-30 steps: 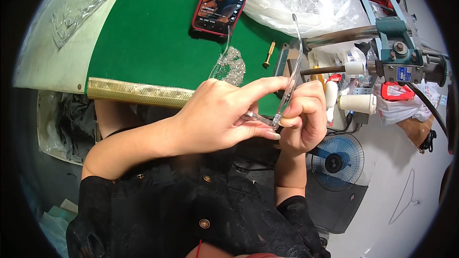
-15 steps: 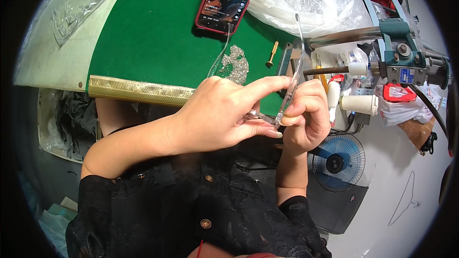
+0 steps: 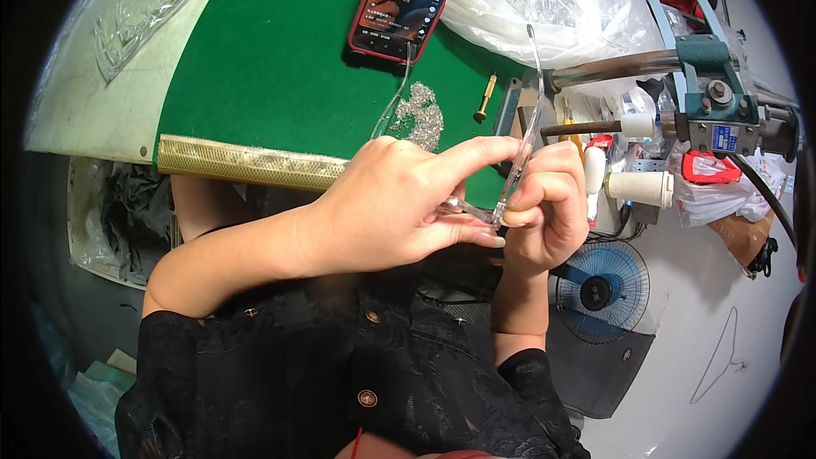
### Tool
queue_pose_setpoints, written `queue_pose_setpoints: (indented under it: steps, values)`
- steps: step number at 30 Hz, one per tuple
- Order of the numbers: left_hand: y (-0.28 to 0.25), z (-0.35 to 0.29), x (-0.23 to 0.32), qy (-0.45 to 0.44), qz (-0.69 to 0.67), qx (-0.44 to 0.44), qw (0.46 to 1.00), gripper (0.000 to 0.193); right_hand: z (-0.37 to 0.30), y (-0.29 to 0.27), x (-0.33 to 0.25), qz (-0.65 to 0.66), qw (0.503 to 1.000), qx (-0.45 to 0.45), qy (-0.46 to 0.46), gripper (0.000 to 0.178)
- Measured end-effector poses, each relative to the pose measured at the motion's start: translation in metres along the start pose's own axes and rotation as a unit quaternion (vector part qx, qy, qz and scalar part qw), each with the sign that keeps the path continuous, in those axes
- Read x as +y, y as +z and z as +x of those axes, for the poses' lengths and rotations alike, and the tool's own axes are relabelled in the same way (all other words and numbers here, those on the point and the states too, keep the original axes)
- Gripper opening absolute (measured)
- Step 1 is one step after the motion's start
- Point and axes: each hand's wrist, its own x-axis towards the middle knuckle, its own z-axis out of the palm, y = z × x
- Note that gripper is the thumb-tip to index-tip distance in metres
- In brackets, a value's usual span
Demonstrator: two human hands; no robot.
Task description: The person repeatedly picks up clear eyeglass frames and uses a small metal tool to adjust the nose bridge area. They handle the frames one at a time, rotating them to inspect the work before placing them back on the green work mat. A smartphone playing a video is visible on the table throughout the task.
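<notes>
holding a clear plastic eyeglass frame (image 3: pixel 520 132) between both hands just in front of your chest, you are at the fitting step, working at the hinge corner where the front meets a clear temple arm (image 3: pixel 393 106). your left hand (image 3: pixel 399 204) is clenched around the lower part of the frame, index finger stretched out along it and thumb pressing from below. your right hand (image 3: pixel 548 204) is curled shut on the frame's corner, fingertips pinching it just beside your left thumb. the frame stands nearly upright, above the near edge of the green mat (image 3: pixel 272 68) on the counter (image 3: pixel 68 110), not resting on it. a small heap of tiny clear parts (image 3: pixel 418 115) lies on the mat behind your hands, with a phone (image 3: pixel 406 0) farther back and a small brass tool (image 3: pixel 485 95) near it. the joint itself is hidden by your fingers. the next move seems to call for steady pressure at that corner, keeping both grips firm so the thin plastic does not twist.
</notes>
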Motion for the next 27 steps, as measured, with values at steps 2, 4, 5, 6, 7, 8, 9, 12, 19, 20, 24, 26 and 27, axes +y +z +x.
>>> queue_pose_setpoints:
  steps: [2,4,5,6,7,8,9,12,19,20,24,26,27]
  values:
    - [0.0,-0.0003,-0.0002,0.005,0.008,0.003,1.0,0.073,0.0006,-0.0008,0.0006,0.002,1.0,-0.007,-0.003,0.026]
    - [-0.0005,-0.0002,-0.0003,0.001,0.016,0.001,1.0,0.073,0.0001,-0.0003,0.0017,0.003,1.0,-0.007,0.0,0.026]
    - [-0.0007,-0.0002,-0.0003,-0.001,0.02,0.0,1.0,0.073,-0.0011,0.0007,0.0027,0.003,1.0,-0.004,0.004,0.026]
    - [-0.0003,-0.0001,-0.0009,0.001,0.022,0.002,1.0,0.073,-0.0019,0.0011,0.003,0.001,1.0,-0.001,0.009,0.026]
    - [0.0004,-0.0003,-0.0018,0.004,0.025,0.004,1.0,0.073,-0.0024,0.0017,0.0028,0.006,1.0,0.003,0.012,0.026]
    - [0.0009,-0.0003,-0.0023,0.006,0.027,0.005,1.0,0.073,-0.003,0.0024,0.0023,0.01,1.0,0.007,0.015,0.026]
    - [0.0006,-0.0004,-0.0018,0.0,0.025,0.004,1.0,0.072,-0.0034,0.0034,0.0023,0.016,1.0,0.011,0.018,0.026]
    - [0.0003,-0.0008,-0.0004,-0.014,0.004,0.004,1.0,0.072,-0.0026,0.0054,0.0025,0.037,0.999,0.017,0.023,0.027]
    - [0.0023,-0.0014,-0.0026,-0.015,-0.053,0.009,0.998,0.071,-0.0022,0.0039,0.0035,0.055,0.998,0.014,0.022,0.028]
    - [0.0024,-0.0018,-0.0026,-0.017,-0.054,0.009,0.998,0.071,-0.0025,0.0046,0.0028,0.051,0.998,0.018,0.024,0.028]
    - [0.0017,-0.0025,-0.0013,-0.015,-0.043,0.006,0.999,0.071,-0.0037,0.003,0.0039,0.052,0.998,0.021,0.017,0.028]
    - [0.0025,-0.0032,-0.0018,-0.018,-0.042,0.004,0.999,0.071,-0.0048,0.0038,0.0031,0.061,0.997,0.028,0.028,0.028]
    - [0.0027,-0.003,-0.002,-0.013,-0.046,0.007,0.999,0.071,-0.0048,0.0044,0.0028,0.067,0.997,0.031,0.032,0.028]
